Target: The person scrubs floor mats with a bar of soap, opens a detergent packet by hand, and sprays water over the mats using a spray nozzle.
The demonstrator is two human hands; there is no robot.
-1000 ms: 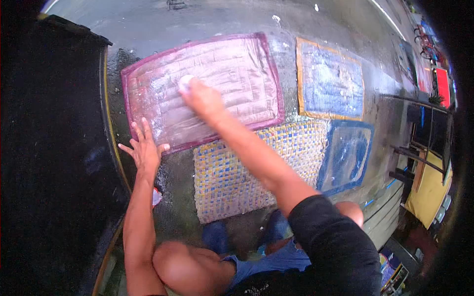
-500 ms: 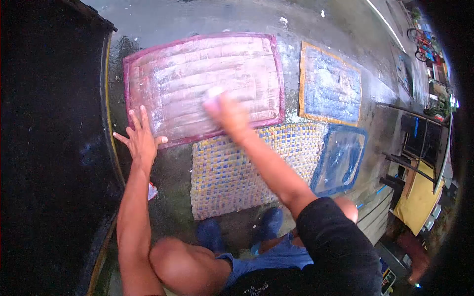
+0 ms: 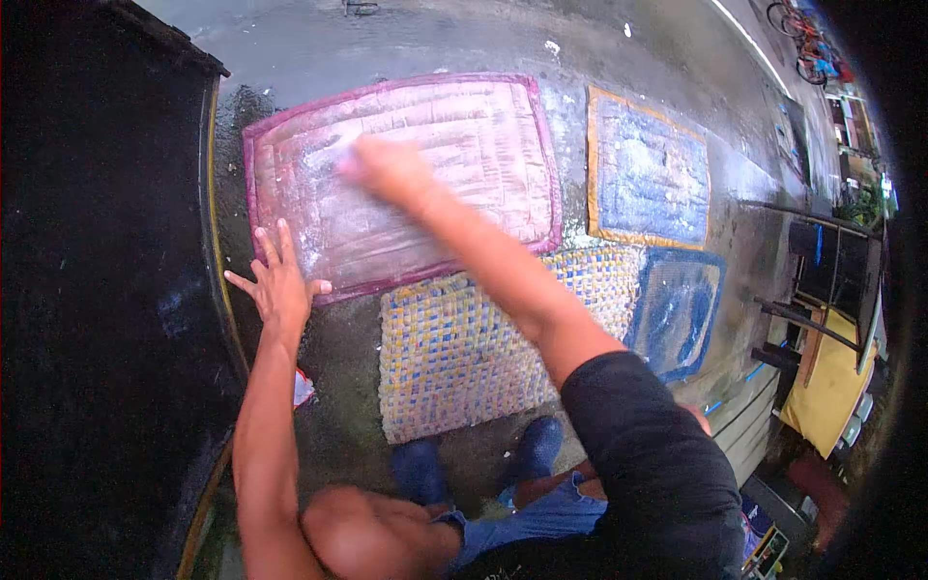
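Note:
A pink quilted mat with a darker magenta border lies flat on the wet ground, whitish suds on its left part. My left hand rests with spread fingers on its lower left corner. Over the upper left part of the same mat, my right hand is closed and blurred by motion. It holds a small pale object, too smeared to identify. A woven yellow, blue and white mat lies just below the pink one.
To the right are a blue mat with an orange border and a dark-blue-edged mat. A small white and red packet lies by my left forearm. A black surface fills the left side. Bicycles stand far off.
My right hand with the pale object has moved up and left across the pink mat since half a second ago. My left hand stays spread at the mat's corner.

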